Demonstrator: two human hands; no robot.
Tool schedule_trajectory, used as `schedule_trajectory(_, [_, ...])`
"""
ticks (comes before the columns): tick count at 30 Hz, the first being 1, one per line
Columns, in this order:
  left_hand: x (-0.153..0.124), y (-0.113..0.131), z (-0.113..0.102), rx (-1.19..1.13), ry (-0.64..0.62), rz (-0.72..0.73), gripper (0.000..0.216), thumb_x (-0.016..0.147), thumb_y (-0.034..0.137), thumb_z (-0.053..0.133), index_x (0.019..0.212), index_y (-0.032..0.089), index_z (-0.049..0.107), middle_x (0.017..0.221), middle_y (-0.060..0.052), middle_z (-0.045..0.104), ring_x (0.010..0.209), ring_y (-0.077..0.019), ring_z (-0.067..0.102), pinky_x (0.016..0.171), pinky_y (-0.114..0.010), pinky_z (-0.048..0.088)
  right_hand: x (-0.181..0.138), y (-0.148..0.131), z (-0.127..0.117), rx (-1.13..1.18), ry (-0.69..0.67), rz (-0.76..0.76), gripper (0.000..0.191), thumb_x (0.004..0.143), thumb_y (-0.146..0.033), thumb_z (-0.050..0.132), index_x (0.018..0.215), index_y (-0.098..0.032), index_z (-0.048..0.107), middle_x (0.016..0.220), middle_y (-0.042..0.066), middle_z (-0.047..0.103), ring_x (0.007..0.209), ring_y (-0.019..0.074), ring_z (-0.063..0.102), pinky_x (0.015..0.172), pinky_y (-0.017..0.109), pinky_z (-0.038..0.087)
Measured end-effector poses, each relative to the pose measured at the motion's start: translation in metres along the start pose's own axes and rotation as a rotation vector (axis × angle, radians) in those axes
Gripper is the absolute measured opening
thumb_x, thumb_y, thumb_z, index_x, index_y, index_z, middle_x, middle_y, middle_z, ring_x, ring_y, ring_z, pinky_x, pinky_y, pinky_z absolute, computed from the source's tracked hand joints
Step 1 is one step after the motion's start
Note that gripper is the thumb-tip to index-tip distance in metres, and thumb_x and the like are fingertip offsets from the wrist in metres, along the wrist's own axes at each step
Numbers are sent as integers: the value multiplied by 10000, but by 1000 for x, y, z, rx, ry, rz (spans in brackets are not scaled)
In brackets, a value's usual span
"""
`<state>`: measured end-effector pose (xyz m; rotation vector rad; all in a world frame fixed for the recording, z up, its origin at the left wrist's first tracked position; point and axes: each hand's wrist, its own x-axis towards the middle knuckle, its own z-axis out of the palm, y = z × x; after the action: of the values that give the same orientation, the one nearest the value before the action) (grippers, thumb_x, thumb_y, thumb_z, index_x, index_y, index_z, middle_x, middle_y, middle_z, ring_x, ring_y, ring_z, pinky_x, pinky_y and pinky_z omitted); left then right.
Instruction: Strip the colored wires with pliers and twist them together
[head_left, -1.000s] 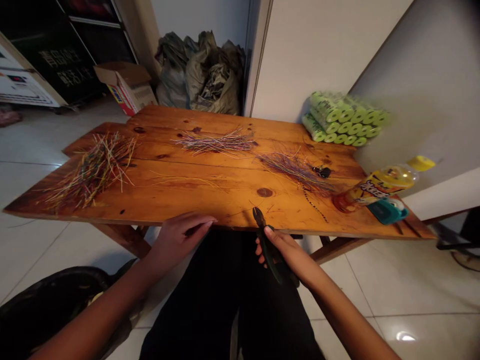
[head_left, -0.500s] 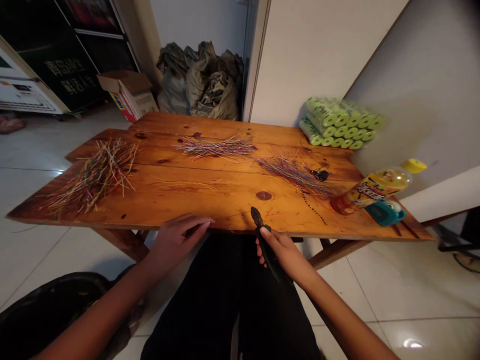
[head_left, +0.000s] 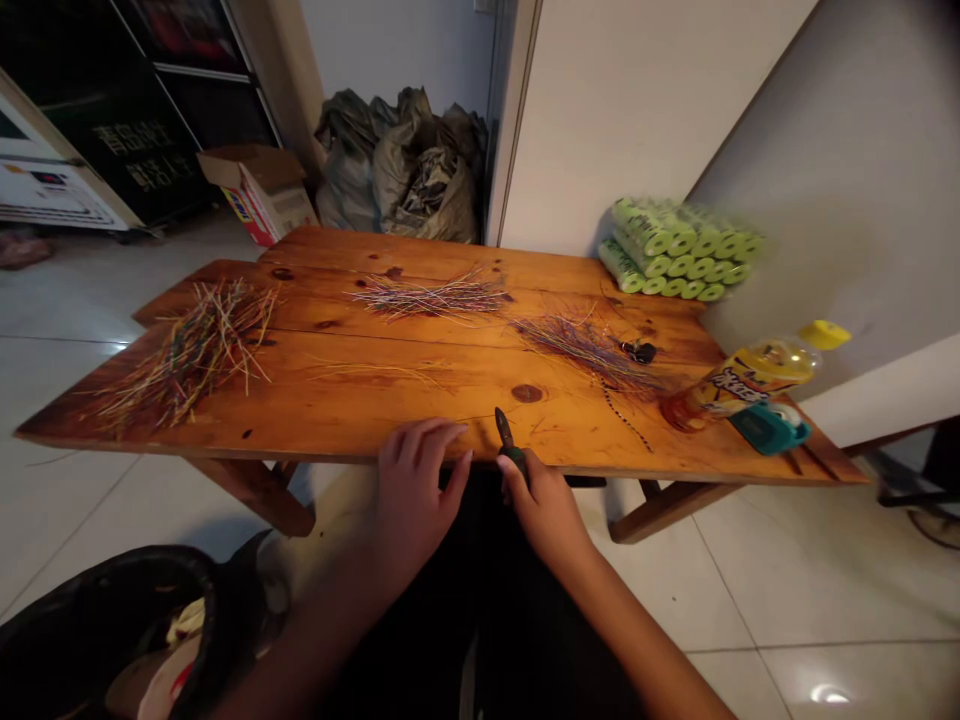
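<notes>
My right hand (head_left: 546, 505) is closed around dark green-handled pliers (head_left: 504, 428), their jaws pointing away from me over the table's front edge. My left hand (head_left: 420, 480) hovers at the same edge, a little left of the pliers, with thumb and fingers apart and nothing visible in it. A few loose yellow wires (head_left: 382, 370) lie on the wooden table beyond it. Thin multicoloured wires are heaped in a large pile (head_left: 199, 355) at the left, a flatter bundle (head_left: 431, 296) at the back middle and a bluish-purple bunch (head_left: 585, 350) at the right.
On the table's right stand a drink bottle (head_left: 750, 380) with a yellow cap, a teal tape dispenser (head_left: 772, 428) and a stack of green rolls (head_left: 682, 250). A black bin (head_left: 202, 570) is at lower left. Grey sacks (head_left: 420, 180) and a cardboard box (head_left: 262, 190) sit behind.
My left hand has moved right, toward the pliers, and its fingers have spread. My right hand has shifted slightly left with the pliers still in it.
</notes>
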<state>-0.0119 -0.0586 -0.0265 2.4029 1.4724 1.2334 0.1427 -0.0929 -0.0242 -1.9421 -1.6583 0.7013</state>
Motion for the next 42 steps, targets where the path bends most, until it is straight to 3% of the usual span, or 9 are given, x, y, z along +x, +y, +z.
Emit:
schedule_trajectory(5, [20, 5, 0, -19, 5, -12, 172, 824, 290, 515, 931, 231, 637, 947, -51, 623, 920, -214, 526, 845, -388, 392, -1, 4, 3, 57, -5, 18, 426, 868, -546, 270, 768, -203, 501, 687, 55, 607, 665, 207, 583, 660, 306, 402])
schedule_trajectory(9, [3, 22, 6, -418, -490, -302, 253, 820, 403, 495, 858, 183, 614, 766, -37, 631, 723, -174, 578, 693, -329, 453, 2, 13, 6, 217, 3, 61, 424, 854, -558, 287, 755, -202, 496, 700, 55, 608, 701, 214, 581, 655, 306, 411])
schedule_trajectory(12, [-24, 31, 24, -918, -818, -523, 528, 734, 385, 620, 1199, 196, 457, 1079, -90, 605, 870, -193, 607, 726, -325, 484, 4, 18, 8, 308, -1, 106, 432, 842, -567, 307, 716, -202, 501, 669, 41, 603, 681, 202, 582, 647, 298, 418])
schedule_trajectory(16, [-48, 37, 49, -1250, -736, -680, 958, 509, 202, 804, 1312, 225, 281, 1324, -147, 427, 1051, -261, 556, 840, -385, 476, 2, 21, 9, 406, -38, 136, 444, 840, -575, 302, 710, -211, 522, 632, 18, 605, 638, 184, 591, 630, 286, 429])
schedule_trajectory(21, [-47, 45, 51, -1453, -664, -756, 723, 544, 100, 764, 1173, 199, 421, 1211, -129, 543, 1051, -276, 570, 891, -429, 453, 2, 19, 9, 310, 3, 150, 440, 825, -588, 327, 729, -216, 543, 681, 41, 624, 726, 209, 595, 690, 312, 427])
schedule_trajectory(29, [-49, 43, 55, -1447, -611, -766, 784, 562, 70, 739, 1233, 194, 353, 1216, -141, 541, 1098, -288, 540, 952, -454, 402, 5, 16, 12, 301, 52, 108, 452, 837, -587, 308, 680, -218, 517, 669, 40, 615, 739, 210, 598, 722, 320, 426])
schedule_trajectory(34, [-36, 37, 55, -1420, -719, -741, 788, 558, 116, 762, 1242, 185, 378, 1230, -141, 531, 1075, -273, 556, 923, -433, 427, 9, 19, 5, 478, 26, 159, 466, 833, -589, 304, 657, -213, 517, 580, 14, 579, 629, 186, 586, 656, 302, 451])
schedule_trajectory(37, [-17, 26, 44, -1398, -777, -795, 570, 619, 224, 745, 1139, 174, 516, 1198, -108, 571, 1086, -243, 551, 969, -404, 393, 7, 19, -6, 585, 2, 197, 468, 818, -597, 321, 637, -204, 498, 572, 5, 557, 574, 168, 570, 600, 293, 463])
schedule_trajectory(42, [8, 5, 33, -1402, -547, -981, 322, 775, 346, 592, 1028, 146, 599, 1047, -105, 661, 1010, -201, 603, 953, -345, 423, 6, 24, -11, 720, -36, 300, 455, 771, -623, 397, 738, -182, 503, 584, -13, 535, 488, 132, 530, 462, 254, 443])
